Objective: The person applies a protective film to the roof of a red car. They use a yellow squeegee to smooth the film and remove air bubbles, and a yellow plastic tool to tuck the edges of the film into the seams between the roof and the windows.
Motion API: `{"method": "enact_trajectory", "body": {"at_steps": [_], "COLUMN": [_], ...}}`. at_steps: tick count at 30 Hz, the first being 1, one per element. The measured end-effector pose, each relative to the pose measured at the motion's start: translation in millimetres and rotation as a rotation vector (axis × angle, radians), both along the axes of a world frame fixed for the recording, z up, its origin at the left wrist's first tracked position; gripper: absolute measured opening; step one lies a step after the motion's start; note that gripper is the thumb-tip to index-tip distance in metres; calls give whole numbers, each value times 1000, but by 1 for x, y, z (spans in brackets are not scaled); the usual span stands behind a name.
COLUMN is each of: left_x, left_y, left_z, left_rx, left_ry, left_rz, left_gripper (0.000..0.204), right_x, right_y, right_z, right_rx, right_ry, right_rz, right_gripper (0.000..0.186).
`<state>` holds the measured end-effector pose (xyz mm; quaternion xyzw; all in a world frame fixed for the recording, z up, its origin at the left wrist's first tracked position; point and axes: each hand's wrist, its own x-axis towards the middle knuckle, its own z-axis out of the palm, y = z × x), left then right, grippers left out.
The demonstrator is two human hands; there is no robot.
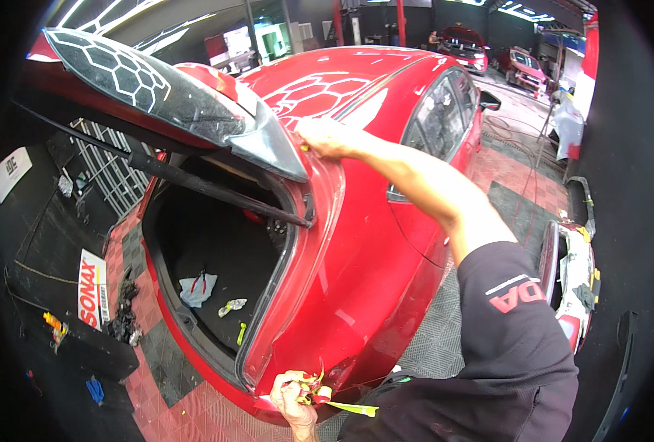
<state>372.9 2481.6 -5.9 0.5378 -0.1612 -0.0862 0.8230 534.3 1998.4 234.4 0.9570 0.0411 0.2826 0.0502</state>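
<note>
My left hand (291,398), low in the view beside the rear corner of a red car (364,280), is closed round a crumpled wad of yellow-green and red masking tape (316,392). One loose end of it sticks out to the right. My right arm reaches across the car's rear side. At its end my right hand (321,140) is closed against the red body by the hinge side of the raised tailgate (172,96). A small yellow bit of tape (305,147) shows at its fingertips; the rest is hidden by the fingers.
In the open trunk (216,250) lie red-handled pliers (203,283) on a pale cloth (193,295), a crumpled wrapper (232,306) and a yellow-green scrap (241,334). A strut (216,191) crosses the opening. A removed bumper (574,280) stands at the right.
</note>
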Motion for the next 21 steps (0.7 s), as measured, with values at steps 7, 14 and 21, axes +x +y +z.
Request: {"method": "enact_trajectory", "body": {"at_steps": [7, 14, 21], "left_x": [-8, -35, -72], "left_y": [-35, -137, -373], "left_z": [34, 72, 51], "left_rx": [-283, -110, 518], "left_ry": [91, -112, -826], "left_rz": [-100, 82, -53], "left_gripper": [53, 41, 61], "right_x": [-34, -211, -311], "right_y": [5, 59, 33], "right_z": [-3, -102, -171], "right_rx": [1066, 1171, 2131], "right_ry": [-397, -173, -246], "right_rz": [133, 551, 618], "right_gripper": [20, 23, 66]}}
